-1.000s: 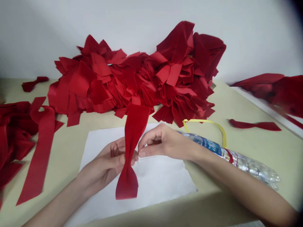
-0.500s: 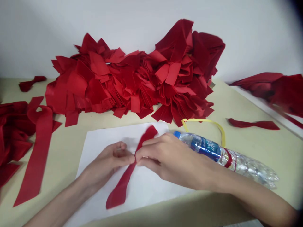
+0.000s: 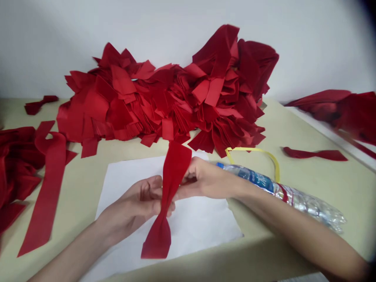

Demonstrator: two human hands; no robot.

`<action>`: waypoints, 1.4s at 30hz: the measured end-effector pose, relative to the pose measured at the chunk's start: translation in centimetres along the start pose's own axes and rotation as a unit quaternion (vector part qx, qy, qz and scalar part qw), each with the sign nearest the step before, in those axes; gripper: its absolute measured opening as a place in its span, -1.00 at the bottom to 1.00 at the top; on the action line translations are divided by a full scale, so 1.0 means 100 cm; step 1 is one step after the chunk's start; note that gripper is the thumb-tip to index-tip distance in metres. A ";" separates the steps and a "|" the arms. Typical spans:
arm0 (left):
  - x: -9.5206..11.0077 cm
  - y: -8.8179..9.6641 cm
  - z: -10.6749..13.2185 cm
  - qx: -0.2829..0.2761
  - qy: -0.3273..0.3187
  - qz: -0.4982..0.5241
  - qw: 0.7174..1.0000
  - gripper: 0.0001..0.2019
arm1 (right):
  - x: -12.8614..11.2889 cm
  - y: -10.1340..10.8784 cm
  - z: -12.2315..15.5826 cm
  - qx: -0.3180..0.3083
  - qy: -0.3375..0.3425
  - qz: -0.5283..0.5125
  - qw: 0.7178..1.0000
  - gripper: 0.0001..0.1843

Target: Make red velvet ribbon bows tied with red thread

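Head-worn view looks down and forward at left hand [image 3: 132, 201] and right hand [image 3: 205, 180], one corner seemingly shaded

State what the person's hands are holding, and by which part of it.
Both hands hold a red ribbon by its pinched middle. The left hand and right hand gather it there, and both ends hang free.

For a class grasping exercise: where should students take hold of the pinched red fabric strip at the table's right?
Grip the red fabric strip at its narrow waist, from above: it lies flat on the table, and a pinch between its flared ends should lift it evenly.
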State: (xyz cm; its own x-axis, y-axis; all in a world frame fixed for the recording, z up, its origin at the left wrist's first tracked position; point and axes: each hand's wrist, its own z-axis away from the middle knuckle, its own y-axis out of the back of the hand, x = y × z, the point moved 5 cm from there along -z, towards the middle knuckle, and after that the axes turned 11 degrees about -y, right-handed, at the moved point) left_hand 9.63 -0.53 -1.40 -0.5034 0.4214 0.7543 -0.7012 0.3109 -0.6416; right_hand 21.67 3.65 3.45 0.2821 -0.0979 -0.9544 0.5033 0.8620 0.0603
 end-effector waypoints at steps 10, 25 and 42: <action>-0.026 -0.009 0.014 -0.022 0.178 -0.218 0.959 -0.71 | 0.017 -0.024 -0.008 -0.128 -0.024 0.147 0.980 -0.85; 0.001 0.021 0.002 0.152 -0.036 -0.017 0.988 -0.77 | -0.010 0.001 0.012 0.206 -0.039 0.260 0.943 -0.85; -0.018 -0.010 0.009 -0.011 0.108 -0.188 0.976 -0.77 | -0.002 -0.017 0.001 -0.018 0.016 0.193 0.981 -0.88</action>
State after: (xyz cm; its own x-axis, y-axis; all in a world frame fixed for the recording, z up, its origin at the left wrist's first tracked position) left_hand 10.79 -2.36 -1.97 -0.0927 0.4418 0.8923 -0.8034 0.4963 -0.3291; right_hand 20.83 2.13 3.56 0.4191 0.2545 -0.8715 0.3351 0.8487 0.4091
